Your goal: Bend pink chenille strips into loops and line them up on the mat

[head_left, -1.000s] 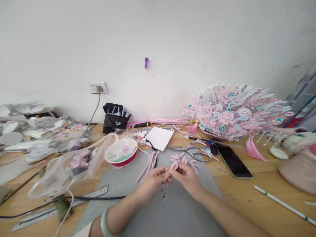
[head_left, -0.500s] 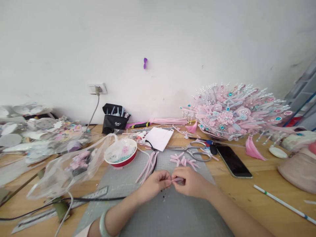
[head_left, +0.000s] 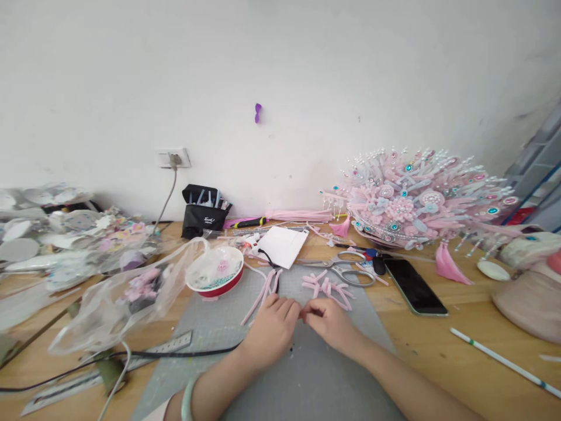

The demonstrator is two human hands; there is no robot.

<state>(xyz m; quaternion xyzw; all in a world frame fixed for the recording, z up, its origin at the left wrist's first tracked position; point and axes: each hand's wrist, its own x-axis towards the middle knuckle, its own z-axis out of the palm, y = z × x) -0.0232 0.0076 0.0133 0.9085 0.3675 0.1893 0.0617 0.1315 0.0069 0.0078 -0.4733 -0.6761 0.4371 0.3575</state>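
Note:
My left hand point(head_left: 272, 328) is closed, its back turned up and its fingertips curled inward above the grey cutting mat point(head_left: 280, 386). Fingertip to fingertip with it, my right hand point(head_left: 333, 325) is also closed in a pinch. Between them is a short pink pipe cleaner, now almost wholly hidden by the fingers. Just beyond my right hand lie bent pink pipe cleaner pieces point(head_left: 326, 286), joined in branching shapes. Loose pink pipe cleaner lengths point(head_left: 263, 292) lie on the mat beyond my left hand.
Scissors point(head_left: 339, 270) and a phone point(head_left: 415, 286) lie behind and to the right. A red-rimmed bowl of beads point(head_left: 214, 272) and a plastic bag point(head_left: 166, 292) stand left. A large pink beaded headdress point(head_left: 421, 199) fills the back right. A black cable point(head_left: 184, 353) crosses a metal ruler point(head_left: 166, 345).
My left hand has rolled over so its back faces up, covering the pink pipe cleaner that showed between the fingers. My right hand has shifted slightly and stays pinched.

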